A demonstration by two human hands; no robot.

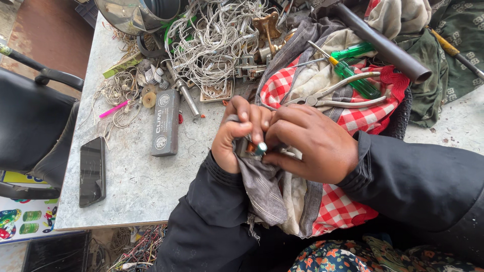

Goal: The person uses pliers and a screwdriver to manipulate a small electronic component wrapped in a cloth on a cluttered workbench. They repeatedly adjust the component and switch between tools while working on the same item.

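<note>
My left hand (237, 133) grips a small metal part (252, 147) with an orange and teal piece, wrapped partly in a grey striped cloth (262, 189). My right hand (310, 143) closes against the same part from the right, fingertips touching it. Both hands meet above a red and white checked cloth (353, 118) bunched on the table's near edge. Black sleeves cover both arms. Just beyond my right hand lie a pair of pliers (333, 95) and a green-handled screwdriver (355, 78).
A grey table (131, 176) holds a dark phone (92, 171), a grey rectangular block (165, 122), a tangle of white wires (212, 40), brass fittings and a dark pipe (383, 43). A black chair (30, 126) stands left. Green cloth (454, 45) lies far right.
</note>
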